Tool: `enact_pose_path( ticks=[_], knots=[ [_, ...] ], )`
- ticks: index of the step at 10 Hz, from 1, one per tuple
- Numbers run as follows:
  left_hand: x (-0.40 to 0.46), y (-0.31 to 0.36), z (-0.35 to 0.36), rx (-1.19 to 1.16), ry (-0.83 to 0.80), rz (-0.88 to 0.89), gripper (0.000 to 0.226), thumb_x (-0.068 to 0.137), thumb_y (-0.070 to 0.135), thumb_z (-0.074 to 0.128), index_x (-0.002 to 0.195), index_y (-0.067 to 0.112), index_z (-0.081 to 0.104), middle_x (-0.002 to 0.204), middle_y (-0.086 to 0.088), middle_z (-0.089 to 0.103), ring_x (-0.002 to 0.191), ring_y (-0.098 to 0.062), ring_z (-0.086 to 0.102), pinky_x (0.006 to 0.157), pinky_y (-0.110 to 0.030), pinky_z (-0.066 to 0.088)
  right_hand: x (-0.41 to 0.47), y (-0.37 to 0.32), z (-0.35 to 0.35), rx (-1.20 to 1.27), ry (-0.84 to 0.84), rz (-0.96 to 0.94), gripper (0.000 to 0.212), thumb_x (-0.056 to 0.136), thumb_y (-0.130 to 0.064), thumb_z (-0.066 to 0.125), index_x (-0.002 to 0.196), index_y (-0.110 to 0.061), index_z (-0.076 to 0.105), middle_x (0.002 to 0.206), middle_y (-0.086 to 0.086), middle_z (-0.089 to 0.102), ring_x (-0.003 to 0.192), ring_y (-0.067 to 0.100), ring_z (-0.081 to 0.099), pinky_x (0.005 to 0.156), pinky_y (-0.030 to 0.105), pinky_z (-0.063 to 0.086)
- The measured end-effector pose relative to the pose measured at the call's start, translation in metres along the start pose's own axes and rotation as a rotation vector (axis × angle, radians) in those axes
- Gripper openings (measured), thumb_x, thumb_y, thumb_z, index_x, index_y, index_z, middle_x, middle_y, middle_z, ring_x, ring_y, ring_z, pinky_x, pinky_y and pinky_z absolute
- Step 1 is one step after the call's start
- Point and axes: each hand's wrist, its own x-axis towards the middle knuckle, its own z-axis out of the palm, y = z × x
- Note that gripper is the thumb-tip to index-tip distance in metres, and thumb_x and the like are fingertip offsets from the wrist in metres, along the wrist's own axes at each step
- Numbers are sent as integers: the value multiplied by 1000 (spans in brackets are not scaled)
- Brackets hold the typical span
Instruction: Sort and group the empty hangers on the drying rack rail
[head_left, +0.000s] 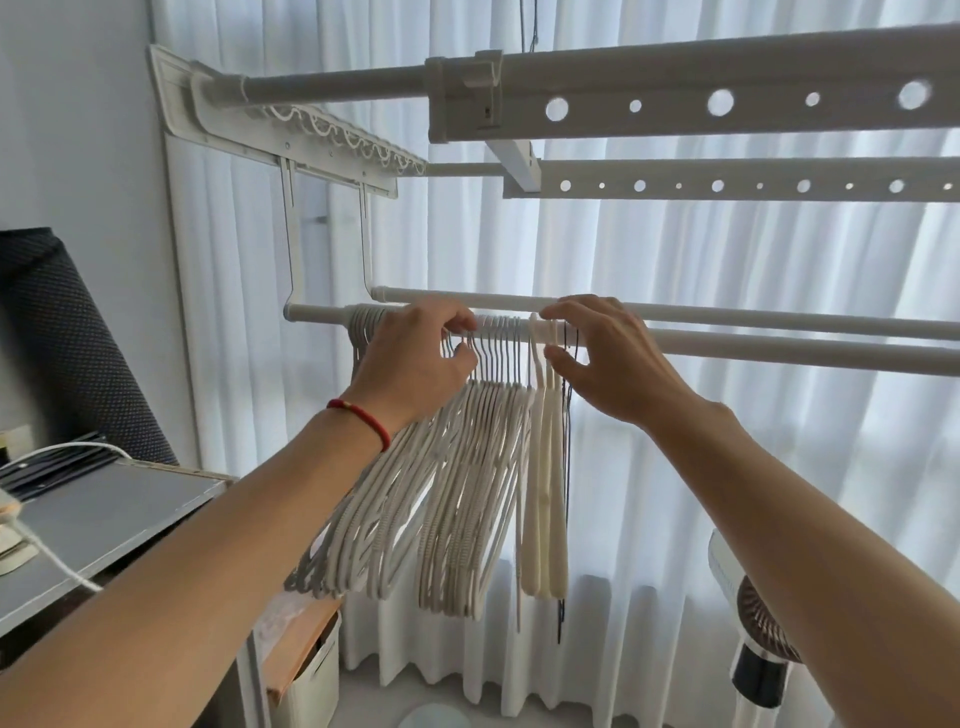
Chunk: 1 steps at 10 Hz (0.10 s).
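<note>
Empty hangers: big bunch of pale ribbed hangers (457, 499) hooked on the near lower rail (753, 347), hooks packed tight, bodies fanned down and toward the left. Just right of that bunch, a few thicker cream hangers (545, 499), then a thin black hanger (566, 467) at the right end of the row.

Left hand (415, 358) is at the rail over the ribbed bunch, fingers curled, pinching a few hooks near the middle of the group. Right hand (613, 358) is at the cream and black hooks, fingers over the rail, thumb under; looks like a loose pinch on those hooks, but exact contact is hard to tell.

Second rail (779, 314) runs just behind the hands. White curtain (675, 249) behind everything. Perforated upper bars (727, 104) above the hands. Grey tabletop (104, 519) below the left forearm; fan (763, 644) under the right forearm.

Risk, my judgement: hooks are crowded, so sliding one group may drag neighbours or tangle the ribbed arms. A hook lifted too high could slip off the rail and fall. The thin black one is easily mixed in with the cream ones.
</note>
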Motion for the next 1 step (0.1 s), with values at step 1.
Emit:
enact_pose_path(
  ticks=[1],
  knots=[
    [-17, 5, -3, -65, 48, -50, 18, 84, 7, 69, 99, 15, 76, 89, 5, 72, 83, -11, 64, 83, -26, 55, -13, -12, 3, 13, 102, 37, 33, 95, -23, 65, 127, -17, 65, 127, 2, 66, 120, 26, 56, 103, 49, 44]
  ],
)
